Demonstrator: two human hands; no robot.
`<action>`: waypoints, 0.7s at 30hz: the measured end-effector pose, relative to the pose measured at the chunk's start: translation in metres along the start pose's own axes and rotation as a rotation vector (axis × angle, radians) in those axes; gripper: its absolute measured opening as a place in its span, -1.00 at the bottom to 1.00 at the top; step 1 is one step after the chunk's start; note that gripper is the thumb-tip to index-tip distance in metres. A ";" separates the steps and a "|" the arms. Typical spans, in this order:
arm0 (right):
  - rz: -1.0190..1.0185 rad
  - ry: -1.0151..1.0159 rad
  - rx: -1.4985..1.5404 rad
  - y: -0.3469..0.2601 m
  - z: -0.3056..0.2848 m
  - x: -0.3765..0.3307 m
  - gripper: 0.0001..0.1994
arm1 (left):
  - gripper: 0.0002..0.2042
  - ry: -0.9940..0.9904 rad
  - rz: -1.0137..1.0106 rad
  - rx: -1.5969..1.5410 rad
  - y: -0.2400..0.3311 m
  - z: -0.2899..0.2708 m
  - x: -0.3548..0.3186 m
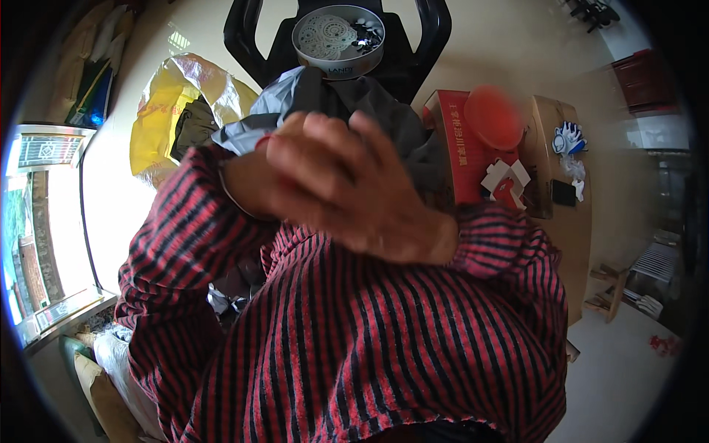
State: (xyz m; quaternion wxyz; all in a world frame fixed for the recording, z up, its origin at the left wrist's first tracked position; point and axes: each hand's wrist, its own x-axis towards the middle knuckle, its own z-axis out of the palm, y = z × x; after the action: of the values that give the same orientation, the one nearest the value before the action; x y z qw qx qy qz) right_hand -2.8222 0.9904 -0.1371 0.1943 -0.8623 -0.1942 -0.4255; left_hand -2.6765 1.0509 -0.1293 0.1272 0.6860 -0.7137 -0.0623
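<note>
My right hand (391,199) lies across my left hand (281,177) in front of my chest. They touch each other, and motion smears the fingers. Much of the left hand is hidden, and no object shows between the two. A thin bracelet circles my left wrist. Just beyond them, dark grey cloth (402,118) and pale grey-blue cloth (277,102) are bunched up. On a black chair (413,63) farther off stands a round tin (338,70), with a white lace piece (325,35) and small black and white bits inside.
At the left a yellow and silver bag (151,122) gapes around dark cloth. A red box (450,140) at the right bears a red bowl-like thing (493,117) and a small opened white carton (509,177). Beside it, blue-and-white gloves (569,139) and a black phone-like slab (563,193) rest on cardboard.
</note>
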 end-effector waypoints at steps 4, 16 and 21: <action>0.160 -0.026 -0.116 0.041 0.011 0.010 -0.34 | -0.85 0.240 0.105 -0.054 -0.005 -0.007 -0.002; 0.434 -0.304 0.011 0.088 0.002 0.032 -0.64 | -0.82 -0.040 -0.109 0.209 -0.021 -0.067 0.001; 0.415 -0.336 -0.036 0.096 0.003 0.040 -0.76 | -0.82 0.051 -0.109 0.154 -0.020 -0.072 -0.001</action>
State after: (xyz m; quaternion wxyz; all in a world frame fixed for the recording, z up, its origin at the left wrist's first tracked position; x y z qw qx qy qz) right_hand -2.7498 0.9171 -0.1226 0.2270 -0.9455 -0.0351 -0.2307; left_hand -2.6384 1.0572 -0.0654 0.0885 0.7330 -0.6745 0.0034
